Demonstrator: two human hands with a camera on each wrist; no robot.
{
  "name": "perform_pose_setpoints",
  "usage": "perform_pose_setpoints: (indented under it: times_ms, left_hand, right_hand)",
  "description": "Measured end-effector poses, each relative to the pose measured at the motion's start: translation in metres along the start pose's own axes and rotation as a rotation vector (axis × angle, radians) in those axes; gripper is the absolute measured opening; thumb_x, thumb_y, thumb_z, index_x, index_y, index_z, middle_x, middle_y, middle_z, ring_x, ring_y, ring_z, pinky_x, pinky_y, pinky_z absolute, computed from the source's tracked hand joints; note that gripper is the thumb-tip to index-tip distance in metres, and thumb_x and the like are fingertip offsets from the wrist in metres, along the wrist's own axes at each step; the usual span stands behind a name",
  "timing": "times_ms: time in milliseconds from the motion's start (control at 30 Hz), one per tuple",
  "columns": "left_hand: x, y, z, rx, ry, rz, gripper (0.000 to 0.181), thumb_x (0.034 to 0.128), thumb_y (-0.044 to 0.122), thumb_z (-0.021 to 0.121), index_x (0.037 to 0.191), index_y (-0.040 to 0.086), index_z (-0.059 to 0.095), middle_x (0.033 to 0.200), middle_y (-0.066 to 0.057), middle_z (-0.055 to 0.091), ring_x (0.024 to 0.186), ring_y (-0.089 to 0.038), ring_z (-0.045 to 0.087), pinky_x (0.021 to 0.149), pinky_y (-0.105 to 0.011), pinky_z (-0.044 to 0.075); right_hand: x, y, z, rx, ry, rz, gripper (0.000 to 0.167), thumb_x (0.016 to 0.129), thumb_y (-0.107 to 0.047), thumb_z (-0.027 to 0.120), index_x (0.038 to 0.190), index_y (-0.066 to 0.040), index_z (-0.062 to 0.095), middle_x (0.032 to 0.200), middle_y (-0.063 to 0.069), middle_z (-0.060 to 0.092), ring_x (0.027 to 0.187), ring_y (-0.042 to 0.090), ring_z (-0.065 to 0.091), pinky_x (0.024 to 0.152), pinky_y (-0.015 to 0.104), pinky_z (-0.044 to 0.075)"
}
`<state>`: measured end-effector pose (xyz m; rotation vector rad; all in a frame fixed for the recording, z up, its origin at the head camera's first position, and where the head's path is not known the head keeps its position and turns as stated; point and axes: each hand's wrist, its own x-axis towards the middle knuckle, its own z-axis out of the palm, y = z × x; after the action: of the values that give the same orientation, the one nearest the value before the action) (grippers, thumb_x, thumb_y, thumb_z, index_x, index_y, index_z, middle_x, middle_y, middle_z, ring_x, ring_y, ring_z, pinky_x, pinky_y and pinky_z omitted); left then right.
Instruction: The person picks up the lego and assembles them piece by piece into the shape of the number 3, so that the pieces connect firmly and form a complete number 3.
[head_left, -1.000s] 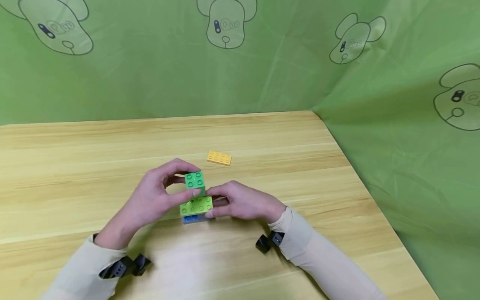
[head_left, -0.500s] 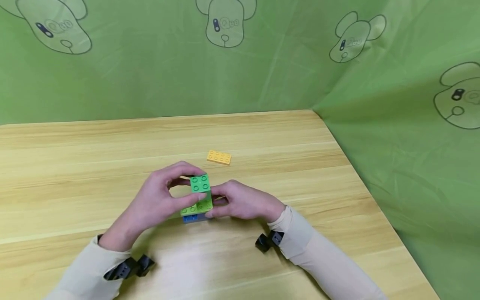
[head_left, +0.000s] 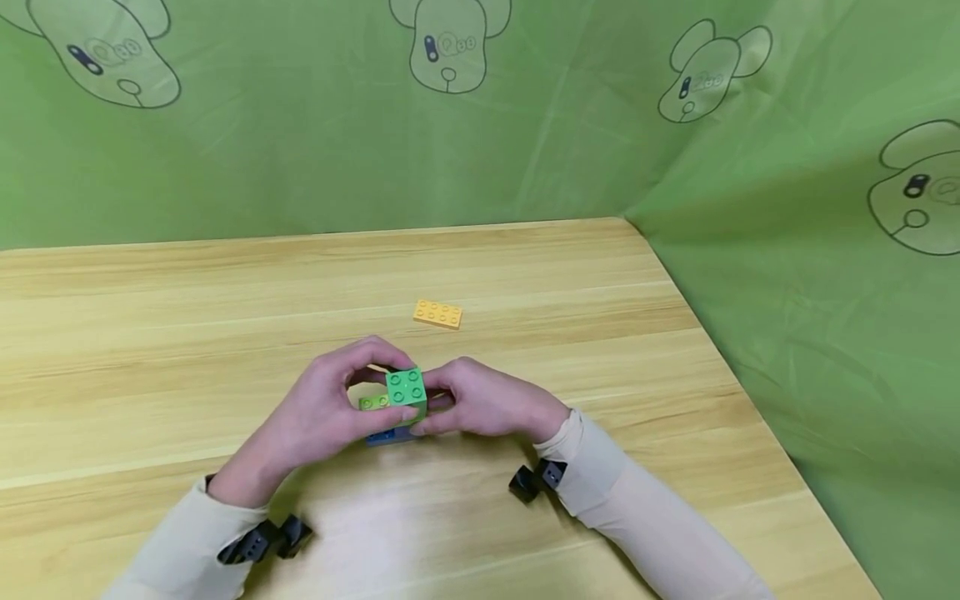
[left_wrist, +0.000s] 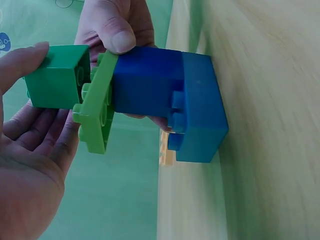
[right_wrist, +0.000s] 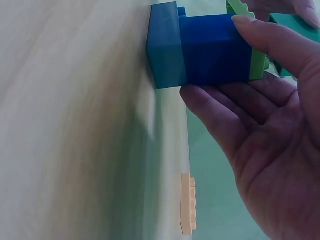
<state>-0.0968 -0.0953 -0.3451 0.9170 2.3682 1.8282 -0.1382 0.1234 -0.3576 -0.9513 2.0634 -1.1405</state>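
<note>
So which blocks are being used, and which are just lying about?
In use, it seems:
green block, in the left hand
light green block, dark blue block, lighter blue block, stacked, in the right hand

Just lying about:
yellow block, untouched

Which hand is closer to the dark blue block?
The right hand: it grips the dark blue block directly. The left hand is farther off, holding the green block higher up, just above the lime plate.

Green block [head_left: 406,386], lime plate [left_wrist: 96,117], deep-blue block [left_wrist: 147,82], lighter-blue block [left_wrist: 202,110], yellow-orange plate [head_left: 437,314]; yellowish wood-grain table [head_left: 600,333], cartoon-printed green cloth [head_left: 315,150]
</note>
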Motion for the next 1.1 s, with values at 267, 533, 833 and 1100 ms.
perform_pose_setpoints:
  times_ms: [267, 533, 833, 1100]
  left_hand:
    - [0.0008, -0.0036, -0.0028, 0.022, -0.012, 0.004, 0.034, 0.0775, 0.006, 0.084, 0.107, 0.009, 0.067, 0.103, 0.005, 0.065, 0.098, -0.018, 0.062, 0.088, -0.034, 0.053]
    - [-0.0021, -0.0089, -0.0011, 0.01, -0.016, 0.01, 0.033, 0.0782, 0.006, 0.084, 0.107, 0.01, 0.067, 0.102, 0.005, 0.065, 0.097, -0.018, 0.062, 0.088, -0.034, 0.053]
    - [-0.0026, -0.0107, 0.001, 0.031, -0.039, 0.062, 0.03, 0.0801, 0.006, 0.082, 0.106, 0.012, 0.068, 0.1, 0.006, 0.064, 0.094, -0.017, 0.063, 0.087, -0.035, 0.054]
    - [-0.0017, -0.0096, 0.0014, 0.061, -0.057, 0.078, 0.032, 0.0785, 0.004, 0.083, 0.107, 0.01, 0.069, 0.097, 0.006, 0.063, 0.093, -0.016, 0.064, 0.087, -0.034, 0.054]
  right_hand:
    - [0.0025, 0.0, -0.0002, 0.056, -0.006, 0.016, 0.024, 0.088, -0.011, 0.075, 0.111, -0.005, 0.069, 0.105, -0.003, 0.07, 0.103, 0.01, 0.066, 0.087, 0.026, 0.053]
    - [0.0039, 0.0002, -0.0008, 0.024, -0.024, 0.029, 0.024, 0.088, -0.014, 0.076, 0.11, -0.006, 0.069, 0.105, -0.004, 0.07, 0.101, 0.008, 0.066, 0.087, 0.024, 0.052]
    - [0.0043, -0.0003, -0.0023, 0.007, -0.039, 0.036, 0.026, 0.087, -0.013, 0.077, 0.111, -0.006, 0.069, 0.103, -0.005, 0.071, 0.098, 0.007, 0.066, 0.088, 0.025, 0.052]
    - [0.0032, -0.0007, -0.0015, 0.014, -0.043, 0.023, 0.025, 0.088, -0.011, 0.075, 0.111, -0.004, 0.068, 0.103, -0.004, 0.071, 0.097, 0.008, 0.066, 0.086, 0.025, 0.053]
